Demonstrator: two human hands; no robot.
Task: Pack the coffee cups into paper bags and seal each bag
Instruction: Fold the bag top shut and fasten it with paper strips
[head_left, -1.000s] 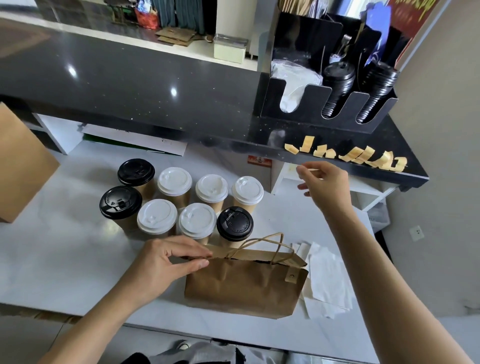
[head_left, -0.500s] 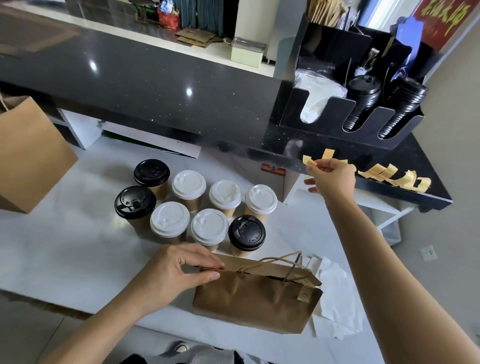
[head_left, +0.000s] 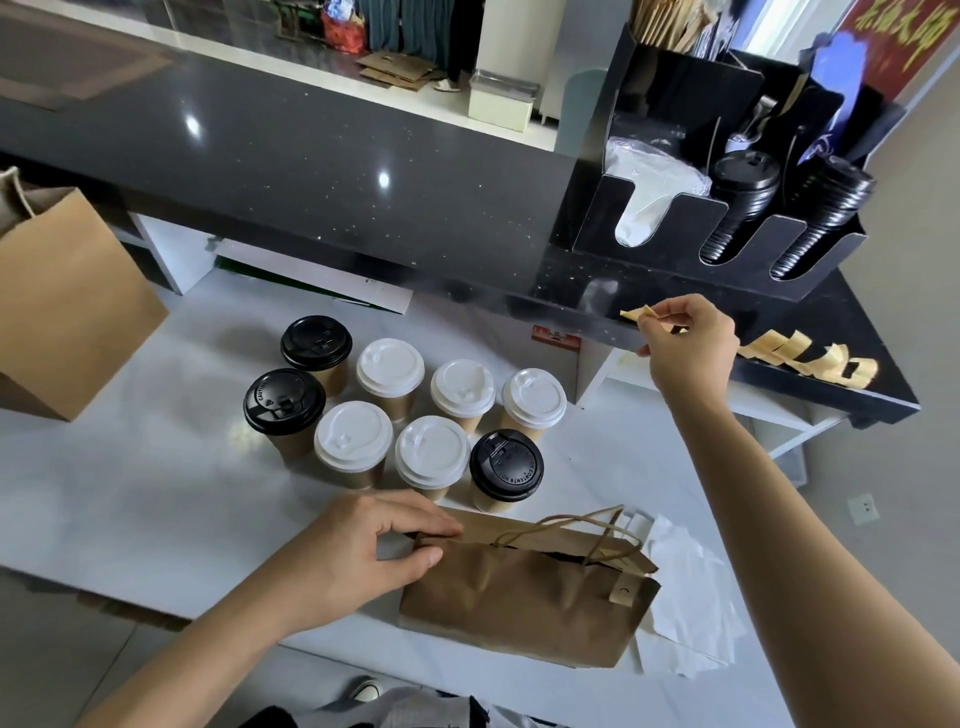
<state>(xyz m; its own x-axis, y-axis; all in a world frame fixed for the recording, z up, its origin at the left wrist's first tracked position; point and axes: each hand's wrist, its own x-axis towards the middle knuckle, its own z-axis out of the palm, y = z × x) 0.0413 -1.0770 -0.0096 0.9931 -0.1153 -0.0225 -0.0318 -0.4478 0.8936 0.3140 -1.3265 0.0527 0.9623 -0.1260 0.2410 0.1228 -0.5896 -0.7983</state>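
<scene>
Spreading under everything, the white counter (head_left: 156, 493) carries the work, with a raised black ledge (head_left: 363, 171) beyond the fingers and a black lid-and-napkin organizer (head_left: 675, 218) standing on it past the right hand. Off to the far left of the left fingers an upright paper bag (head_left: 67, 312) is cut off by the frame edge, so whether it is filled or sealed cannot be told. Directly under the left fingers lies the brown paper bag (head_left: 519, 597) now being closed; its top is folded over, the twine handles (head_left: 571, 525) arch above the fold, and a dark gap shows where the mouth is not yet held flat. What is inside is hidden. Just beyond the left fingers eight coffee cups (head_left: 405, 410) stand in two rows, three with black lids and five with white, apparently waiting their turn. White napkins (head_left: 691, 597) lie to the right of the bag. The left hand (head_left: 358, 561) pinches the folded corner of the bag, seemingly to keep the fold in place. The right hand (head_left: 685, 343) is raised at the ledge edge, fingers pinching a tan tape strip (head_left: 638, 314), with more tape strips (head_left: 810, 356) stuck along the edge to the right of those fingers, probably pre-cut for sealing.
</scene>
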